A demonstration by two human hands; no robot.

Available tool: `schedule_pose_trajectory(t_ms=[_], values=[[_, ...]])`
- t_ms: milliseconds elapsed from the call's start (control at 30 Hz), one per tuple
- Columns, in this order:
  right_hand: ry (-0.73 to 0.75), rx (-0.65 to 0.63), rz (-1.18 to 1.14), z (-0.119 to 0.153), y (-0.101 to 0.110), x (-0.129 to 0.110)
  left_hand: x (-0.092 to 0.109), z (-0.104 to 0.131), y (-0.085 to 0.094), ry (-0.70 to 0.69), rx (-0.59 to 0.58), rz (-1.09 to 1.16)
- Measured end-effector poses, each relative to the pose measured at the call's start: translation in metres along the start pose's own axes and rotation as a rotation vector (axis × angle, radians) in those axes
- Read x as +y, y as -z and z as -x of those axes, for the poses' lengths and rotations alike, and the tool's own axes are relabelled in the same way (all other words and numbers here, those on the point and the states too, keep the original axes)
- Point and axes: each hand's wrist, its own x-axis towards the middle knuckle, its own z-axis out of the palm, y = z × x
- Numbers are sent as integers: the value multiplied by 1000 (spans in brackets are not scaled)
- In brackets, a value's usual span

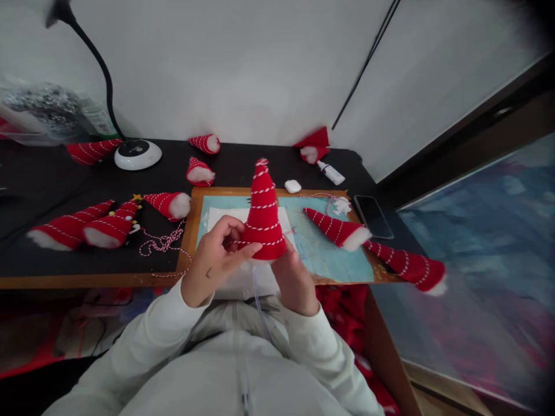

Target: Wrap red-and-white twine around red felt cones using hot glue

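One red cone (263,215), wound with striped cord (263,229), is held upright above the blue board (333,263) in the head view. The left hand (217,251) is closed on its lower side, thumb across the front; the right hand (297,277) holds the opposite lower edge, fingers partly hidden. It seems light, soft and stuffed; the wide base should give the safest hold, as the tip may bend.

Black tabletop (236,164) beneath red cones (78,222), lamp base (137,156), white bottle (333,173), blue board (347,260).
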Motion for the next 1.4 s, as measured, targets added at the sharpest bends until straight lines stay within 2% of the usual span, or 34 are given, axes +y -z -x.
schedule_pose_trajectory(t_ms=[167, 367, 500, 633, 800, 1067, 1200, 1300, 1400], values=[[-37, 38, -144, -3, -8, 4, 4, 1, 2, -53, -109, -89], [-133, 19, -306, -8, -4, 7, 9, -1, 12, -117, -52, -199], [-147, 23, -359, -10, 0, 12, 8, -1, 12, -109, -64, -151], [-164, -27, -326, -12, 1, 14, 7, -1, 6, -68, -83, -76], [-121, -28, -346, -14, 0, 15, 4, 2, 1, -74, -65, -40], [-25, 96, -410, -15, 4, 24, -2, 6, -1, 27, 52, -71], [96, 123, -396, -16, 4, 29, 3, 5, 0, 80, -12, -59], [146, 107, -409, -18, 2, 29, 3, 4, 1, 154, -91, 52], [142, 125, -416, -19, 2, 30, 1, 3, 0, 218, -103, 202]])
